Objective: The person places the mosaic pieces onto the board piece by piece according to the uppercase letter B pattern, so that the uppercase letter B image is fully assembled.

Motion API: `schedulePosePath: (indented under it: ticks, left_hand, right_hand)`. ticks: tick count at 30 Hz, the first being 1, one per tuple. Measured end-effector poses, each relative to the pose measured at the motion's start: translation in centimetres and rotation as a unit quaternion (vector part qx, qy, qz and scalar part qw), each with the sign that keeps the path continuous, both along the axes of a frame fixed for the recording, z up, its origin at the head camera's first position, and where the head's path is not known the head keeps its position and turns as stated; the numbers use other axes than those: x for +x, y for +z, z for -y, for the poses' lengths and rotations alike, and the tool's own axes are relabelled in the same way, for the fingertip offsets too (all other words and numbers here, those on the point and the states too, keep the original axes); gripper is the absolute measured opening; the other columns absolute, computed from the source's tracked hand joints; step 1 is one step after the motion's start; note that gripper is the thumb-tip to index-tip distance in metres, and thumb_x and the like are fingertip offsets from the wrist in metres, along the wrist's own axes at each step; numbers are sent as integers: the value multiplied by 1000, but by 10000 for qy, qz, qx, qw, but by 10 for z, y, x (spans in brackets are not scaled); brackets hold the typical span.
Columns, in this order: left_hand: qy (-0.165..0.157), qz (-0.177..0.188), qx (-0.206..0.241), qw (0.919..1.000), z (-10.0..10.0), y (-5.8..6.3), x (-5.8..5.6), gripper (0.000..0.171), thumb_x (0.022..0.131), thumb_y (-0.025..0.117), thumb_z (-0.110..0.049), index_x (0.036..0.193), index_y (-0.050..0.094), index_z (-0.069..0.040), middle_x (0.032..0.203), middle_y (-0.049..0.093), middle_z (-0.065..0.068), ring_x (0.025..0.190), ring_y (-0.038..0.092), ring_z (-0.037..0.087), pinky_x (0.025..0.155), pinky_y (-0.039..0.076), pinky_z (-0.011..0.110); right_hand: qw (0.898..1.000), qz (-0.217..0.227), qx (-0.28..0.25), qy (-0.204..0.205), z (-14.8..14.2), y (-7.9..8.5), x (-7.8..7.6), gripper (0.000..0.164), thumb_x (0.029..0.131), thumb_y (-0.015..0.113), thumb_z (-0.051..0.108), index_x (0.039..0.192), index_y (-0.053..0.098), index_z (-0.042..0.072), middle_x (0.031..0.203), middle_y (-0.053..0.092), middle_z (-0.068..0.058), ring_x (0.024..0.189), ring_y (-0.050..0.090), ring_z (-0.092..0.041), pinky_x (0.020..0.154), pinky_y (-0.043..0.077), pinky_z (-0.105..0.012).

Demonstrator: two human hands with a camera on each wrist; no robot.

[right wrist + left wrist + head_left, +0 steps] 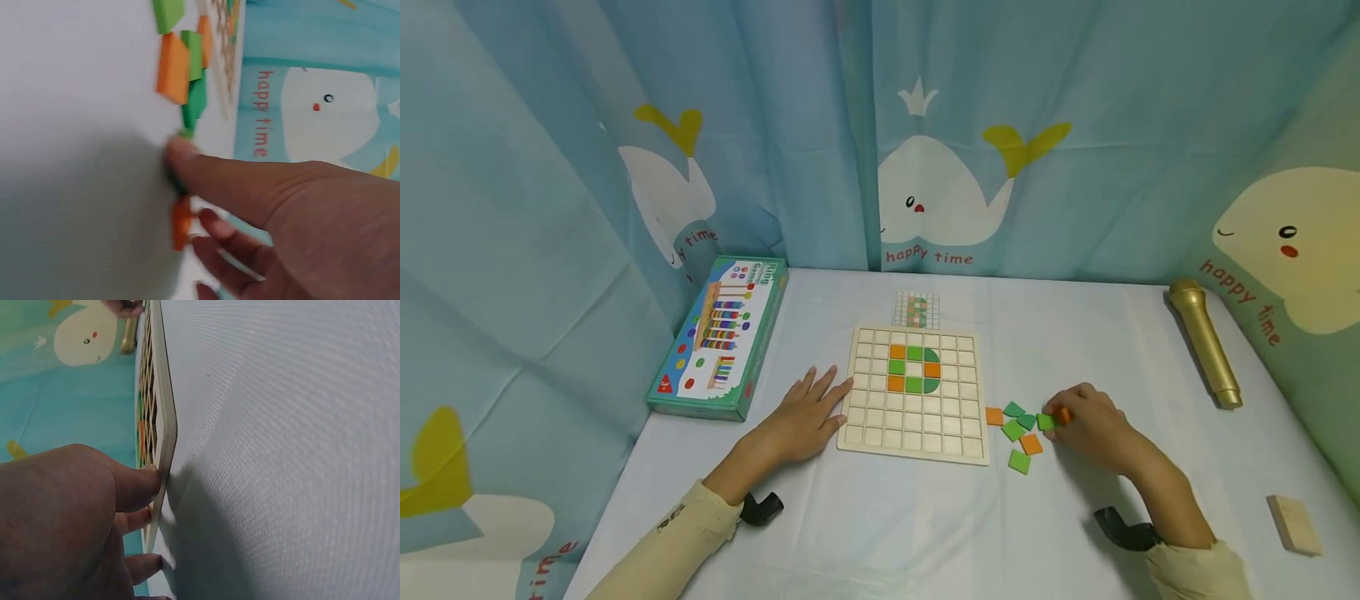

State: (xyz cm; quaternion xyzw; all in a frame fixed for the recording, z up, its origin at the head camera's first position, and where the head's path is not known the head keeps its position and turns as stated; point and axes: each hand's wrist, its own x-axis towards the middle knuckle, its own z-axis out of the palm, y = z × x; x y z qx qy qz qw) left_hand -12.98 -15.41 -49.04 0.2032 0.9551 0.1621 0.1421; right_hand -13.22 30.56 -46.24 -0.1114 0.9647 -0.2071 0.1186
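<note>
A wooden grid board (913,423) lies flat on the white table, with orange, light green and dark green tiles (914,384) set around a bare square in its upper middle. My left hand (805,421) has its fingers spread, its thumb (140,485) touching the board's left edge. Right of the board is a loose cluster of green tiles (1012,430) and orange tiles (1032,444). Over that cluster's right end my right hand (1093,429) curls its fingers about an orange tile (181,222); the thumb partly hides a dark green piece (175,180).
A small printed grid card (917,310) lies behind the board. At the left stands a boxed game (722,333). On the right are a gold microphone (1206,343) and a wooden block (1294,525). Blue whale-print curtains (820,167) close off the back and sides.
</note>
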Motion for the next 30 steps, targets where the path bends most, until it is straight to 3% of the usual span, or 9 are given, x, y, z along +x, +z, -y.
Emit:
schedulePosePath:
  ticks: [6, 13, 24, 30]
  left_hand:
    - [0, -40, 140, 9999, 0, 3, 1, 60, 113, 48, -36, 168, 31, -18, 175, 19, 16, 161, 8, 47, 128, 17, 64]
    - [-25, -108, 98, 9999, 0, 1, 1, 60, 113, 47, -35, 168, 32, -17, 175, 19, 17, 161, 9, 48, 127, 18, 65]
    - [-62, -139, 100, 9998, 2, -1, 1, 60, 113, 48, -35, 168, 32, -16, 175, 20, 18, 161, 10, 49, 127, 18, 65]
    - [-97, -143, 42, 9998, 2, -2, -1, 60, 113, 47, -36, 168, 30, -17, 175, 19, 17, 161, 9, 48, 128, 18, 64]
  right_hand:
    - [9987, -300, -269, -315, 1, -8, -15, 33, 96, 78, 17, 120, 66, -2, 119, 64, -26, 113, 56, -47, 92, 40, -68]
    - [9953, -452, -787, -326, 16, -11, -28, 33, 99, 75, 14, 123, 64, -6, 118, 63, -23, 108, 62, -39, 94, 53, -58]
    - [9868, -500, -1445, 525, 97, -5, -31, 27, 99, 74, 7, 123, 64, -1, 117, 64, -15, 108, 62, -31, 94, 54, -50]
    - [9833, -539, -1474, 918, 146, -5, -31, 25, 97, 77, 6, 118, 67, -2, 111, 64, -12, 103, 64, -28, 92, 56, -46]
